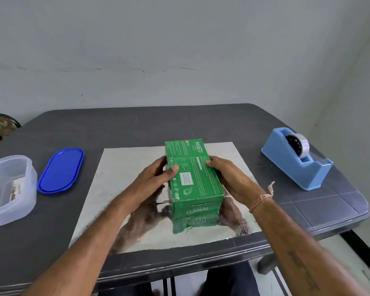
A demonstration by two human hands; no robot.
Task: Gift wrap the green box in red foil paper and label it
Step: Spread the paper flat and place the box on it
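The green box (195,180) is seen lying flat on a foil sheet (126,167), with one short end turned toward the person and its printed top face up. The sheet is spread under the box with a silvery, mirror-like side upward, and the box and both forearms are reflected in it. The box is set slightly right of the sheet's middle and touches it.

The box is held from both sides. The left hand (156,178) is pressed against the left long side, with the thumb laid over the top edge and the fingers curled round the side. The right hand (224,174) is clasped against the right long side, with the fingertips hooked over the top edge. A thin thread band (263,199) is worn on the right wrist.

Well to the right of the box, off the sheet, a light blue tape dispenser (295,167) is placed on the dark grey surface (137,124), and a roll of clear tape (301,146) is mounted in it. To the left of the box, just beyond the sheet's edge, a blue oval lid (61,170) is laid flat. Farther left of the box, beside that lid, a clear plastic container (19,199) is set upright; something small is seen inside, but what it is cannot be told.
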